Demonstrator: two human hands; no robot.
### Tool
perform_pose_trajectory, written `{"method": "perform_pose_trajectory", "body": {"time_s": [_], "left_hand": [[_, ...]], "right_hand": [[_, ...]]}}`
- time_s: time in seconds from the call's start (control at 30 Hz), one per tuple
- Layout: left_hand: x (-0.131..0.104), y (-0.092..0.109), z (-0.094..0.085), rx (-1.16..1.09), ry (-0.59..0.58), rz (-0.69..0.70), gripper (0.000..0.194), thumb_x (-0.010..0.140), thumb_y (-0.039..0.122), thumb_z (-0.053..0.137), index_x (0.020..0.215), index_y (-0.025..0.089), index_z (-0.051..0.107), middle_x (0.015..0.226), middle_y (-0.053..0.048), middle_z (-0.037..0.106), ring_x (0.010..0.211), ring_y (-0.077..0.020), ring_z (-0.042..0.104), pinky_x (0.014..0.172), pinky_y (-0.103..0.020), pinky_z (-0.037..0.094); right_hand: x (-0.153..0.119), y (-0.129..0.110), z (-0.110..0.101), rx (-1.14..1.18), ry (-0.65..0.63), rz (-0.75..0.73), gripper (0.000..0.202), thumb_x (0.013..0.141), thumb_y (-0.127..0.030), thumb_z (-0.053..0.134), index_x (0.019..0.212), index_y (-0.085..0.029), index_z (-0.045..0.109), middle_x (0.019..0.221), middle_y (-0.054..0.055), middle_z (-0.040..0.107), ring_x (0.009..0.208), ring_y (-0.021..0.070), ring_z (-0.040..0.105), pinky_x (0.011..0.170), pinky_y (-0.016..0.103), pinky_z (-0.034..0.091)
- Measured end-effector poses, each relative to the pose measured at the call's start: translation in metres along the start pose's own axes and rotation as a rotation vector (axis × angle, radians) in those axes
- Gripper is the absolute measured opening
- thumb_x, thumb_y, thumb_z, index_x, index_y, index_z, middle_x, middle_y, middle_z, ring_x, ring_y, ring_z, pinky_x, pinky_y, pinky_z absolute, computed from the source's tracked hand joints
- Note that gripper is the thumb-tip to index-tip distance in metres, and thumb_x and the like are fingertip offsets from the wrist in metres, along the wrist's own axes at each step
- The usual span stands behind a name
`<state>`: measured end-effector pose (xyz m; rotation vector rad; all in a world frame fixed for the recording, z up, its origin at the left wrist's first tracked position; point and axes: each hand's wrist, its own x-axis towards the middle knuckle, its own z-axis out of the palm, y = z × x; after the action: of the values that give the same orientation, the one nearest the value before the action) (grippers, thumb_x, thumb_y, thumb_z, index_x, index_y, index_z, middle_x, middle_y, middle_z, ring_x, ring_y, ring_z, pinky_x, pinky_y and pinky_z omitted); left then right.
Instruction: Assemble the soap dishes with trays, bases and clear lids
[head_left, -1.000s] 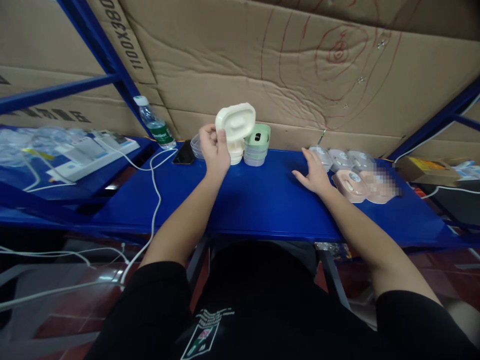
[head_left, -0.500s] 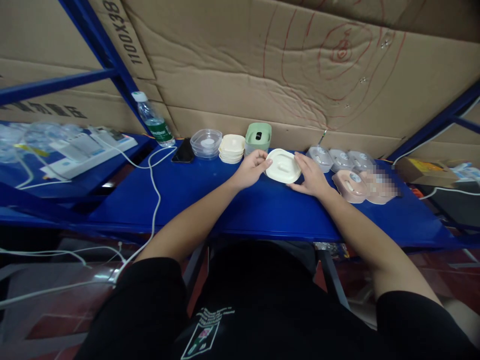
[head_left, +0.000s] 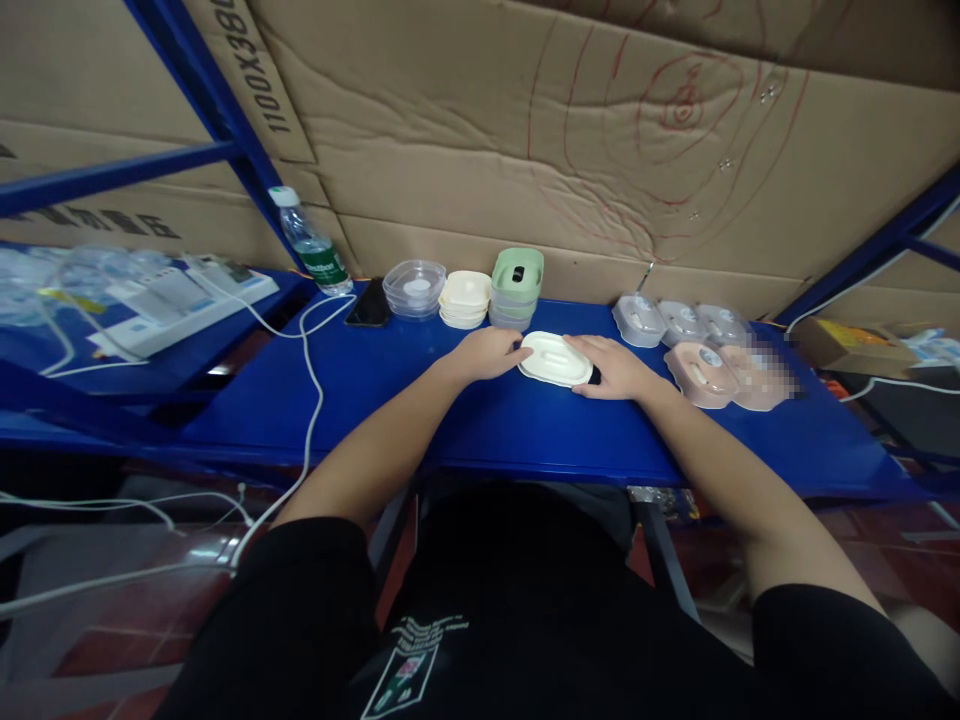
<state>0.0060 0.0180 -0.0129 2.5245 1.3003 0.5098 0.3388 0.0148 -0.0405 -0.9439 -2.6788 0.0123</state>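
A cream plastic lid with a raised oval in its middle lies low over the blue tabletop, between both hands. My left hand grips its left edge, thumb on the near side. On the right edge my right hand holds it, fingers along the far side and thumb beneath; a small dark piece shows beside that thumb. Just behind stand clear containers topped with a green lid. A stack of cream lids sits to their left, beside nested clear containers.
Clear containers and pink-lidded containers stand at the right. At the left are a black phone, a water bottle and a white cable. A cardboard wall closes off the back of the blue table.
Both hands have brought the cream lid down and slightly toward me and to the left. It now looks flatter to the table. The other things have stayed put.
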Motion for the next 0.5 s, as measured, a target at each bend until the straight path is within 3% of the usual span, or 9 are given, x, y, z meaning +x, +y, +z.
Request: {"method": "perform_pose_trajectory", "body": {"time_s": [0.13,0.3,0.4,0.5], "left_hand": [[0.0005,-0.0016,0.0025,0.071,-0.046,0.024,0.043,0.104,0.054,0.056,0.095,0.019,0.079,0.088,-0.012,0.080,0.088,-0.0295,0.076,0.077,-0.039,0.056],[-0.0005,0.0002,0.0047,0.163,-0.028,0.032,0.040,0.103,0.055,0.062,0.100,0.020,0.082,0.103,-0.013,0.082,0.103,-0.0323,0.077,0.084,-0.041,0.059],[0.0006,0.0032,0.0030,0.146,0.169,0.025,0.035,0.104,0.048,0.064,0.113,0.021,0.083,0.111,-0.014,0.081,0.110,-0.0328,0.077,0.093,-0.045,0.062],[0.0046,0.0024,-0.0008,0.112,0.438,0.012,0.035,0.105,0.041,0.065,0.130,0.021,0.079,0.140,-0.017,0.074,0.126,-0.0350,0.074,0.104,-0.048,0.062]], "right_hand": [[-0.0001,0.0006,0.0015,0.022,-0.036,-0.035,0.101,0.095,-0.065,0.072,0.180,-0.021,0.038,0.174,0.019,0.056,0.154,0.0457,0.059,0.124,0.068,0.051],[-0.0008,0.0048,0.0053,0.028,-0.056,-0.051,0.090,0.098,-0.059,0.068,0.178,-0.027,0.043,0.183,0.017,0.044,0.161,0.0463,0.052,0.124,0.070,0.049],[0.0001,0.0049,0.0062,0.030,-0.062,-0.069,0.086,0.100,-0.057,0.067,0.177,-0.026,0.044,0.184,0.019,0.040,0.161,0.0469,0.052,0.122,0.071,0.049],[0.0013,0.0036,0.0054,0.029,-0.064,-0.075,0.084,0.101,-0.057,0.066,0.177,-0.027,0.045,0.184,0.019,0.041,0.160,0.0465,0.054,0.122,0.072,0.049]]}}
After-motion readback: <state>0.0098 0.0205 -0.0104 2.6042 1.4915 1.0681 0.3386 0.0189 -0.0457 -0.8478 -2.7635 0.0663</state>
